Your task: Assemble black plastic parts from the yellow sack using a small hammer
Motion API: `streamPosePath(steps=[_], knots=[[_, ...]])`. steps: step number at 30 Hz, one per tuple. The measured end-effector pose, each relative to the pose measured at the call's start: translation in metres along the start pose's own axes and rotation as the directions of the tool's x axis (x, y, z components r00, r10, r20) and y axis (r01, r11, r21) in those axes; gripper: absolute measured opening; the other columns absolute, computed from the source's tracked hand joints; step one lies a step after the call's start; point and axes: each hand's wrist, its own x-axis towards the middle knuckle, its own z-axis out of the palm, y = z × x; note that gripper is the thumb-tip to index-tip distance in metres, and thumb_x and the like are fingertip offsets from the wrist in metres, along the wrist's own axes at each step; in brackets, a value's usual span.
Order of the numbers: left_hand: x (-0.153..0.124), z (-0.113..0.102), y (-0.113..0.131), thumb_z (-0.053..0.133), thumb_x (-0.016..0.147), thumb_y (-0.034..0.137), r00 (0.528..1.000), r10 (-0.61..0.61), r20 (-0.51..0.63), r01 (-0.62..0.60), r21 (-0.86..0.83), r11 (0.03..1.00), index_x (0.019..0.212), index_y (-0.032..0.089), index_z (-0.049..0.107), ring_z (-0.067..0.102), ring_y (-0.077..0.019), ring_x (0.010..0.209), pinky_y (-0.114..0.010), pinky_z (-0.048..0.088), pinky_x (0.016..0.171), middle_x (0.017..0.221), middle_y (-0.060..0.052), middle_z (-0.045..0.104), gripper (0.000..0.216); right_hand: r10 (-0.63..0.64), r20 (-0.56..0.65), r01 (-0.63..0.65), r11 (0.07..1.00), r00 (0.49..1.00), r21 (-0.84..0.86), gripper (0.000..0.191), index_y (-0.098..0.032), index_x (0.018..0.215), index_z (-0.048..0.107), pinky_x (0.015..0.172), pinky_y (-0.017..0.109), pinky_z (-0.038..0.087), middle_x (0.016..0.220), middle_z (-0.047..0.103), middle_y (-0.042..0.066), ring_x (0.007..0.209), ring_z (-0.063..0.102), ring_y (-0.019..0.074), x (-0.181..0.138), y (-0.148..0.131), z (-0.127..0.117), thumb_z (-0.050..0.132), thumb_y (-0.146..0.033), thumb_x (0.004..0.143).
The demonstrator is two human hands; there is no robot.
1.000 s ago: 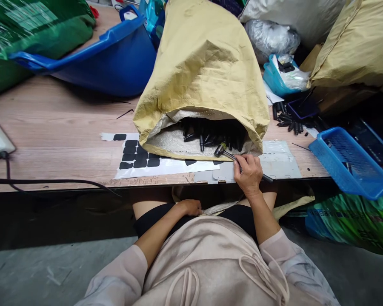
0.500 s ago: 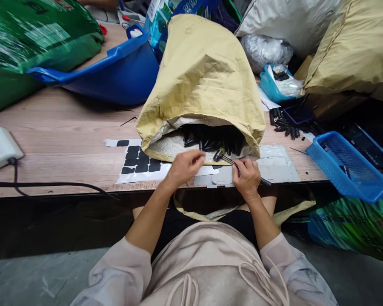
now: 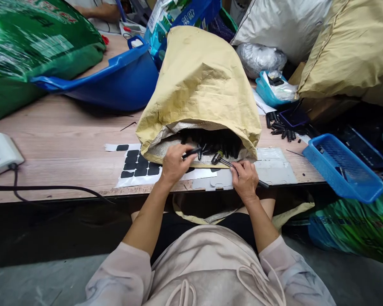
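Note:
A yellow woven sack (image 3: 204, 85) lies on the table with its mouth toward me, and many black cylindrical parts (image 3: 230, 146) show inside. At the left of that mouth, my left hand (image 3: 176, 163) pinches one short black cylindrical part (image 3: 191, 152). My right hand (image 3: 245, 176) is closed around the handle of a small hammer (image 3: 217, 157). The hammer's metal head is at the sack's lower lip, with a yellow-green bit on it. Under the sack's front edge are a sheet of black rounded stickers (image 3: 137, 163) and a flat grey board (image 3: 274, 165).
A blue basin (image 3: 124, 80) and a green bag (image 3: 44, 51) stand at the left, with a white power block (image 3: 3, 153) and cable nearer. Right are a blue basket (image 3: 341, 170), loose black parts (image 3: 284, 129) and full sacks (image 3: 354, 55). Another person's arm (image 3: 98, 12) shows at the back.
My left hand has moved slightly left and now shows a black cylindrical part between its fingers. The right hand keeps the hammer in nearly the same place. The view has shifted a little.

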Motion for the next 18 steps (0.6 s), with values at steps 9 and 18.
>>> streamPosePath(steps=[9, 18], knots=[[-0.036, 0.022, 0.004, 0.082, 0.086, 0.032, 0.972, 0.092, 0.218, -0.063, -0.135, 0.989, 0.103, 0.022, 0.075, 0.060, -0.0259, 0.099, -0.039, 0.046, 0.092, 0.099, -0.006, 0.073, 0.021, -0.007, 0.001, 0.006, 0.987, 1.000, 0.162, 0.025, -0.022, 0.109, 0.070, 0.087, 0.035, 0.048, 0.102, 0.067, 0.008, 0.095, 0.058, 0.0226, 0.002, -0.009, -0.014, 0.048, -0.033, 0.108], [-0.035, 0.023, 0.005, 0.088, 0.081, 0.031, 0.977, 0.055, 0.204, -0.015, -0.196, 0.981, 0.093, 0.022, 0.078, 0.059, -0.0245, 0.095, -0.038, 0.045, 0.089, 0.092, -0.004, 0.071, 0.018, -0.050, 0.142, -0.029, 0.860, 0.989, 0.510, 0.030, -0.023, 0.128, 0.067, 0.087, 0.030, 0.057, 0.105, 0.072, 0.007, 0.097, 0.069, 0.0178, -0.022, -0.047, -0.034, 0.045, -0.028, 0.109]])
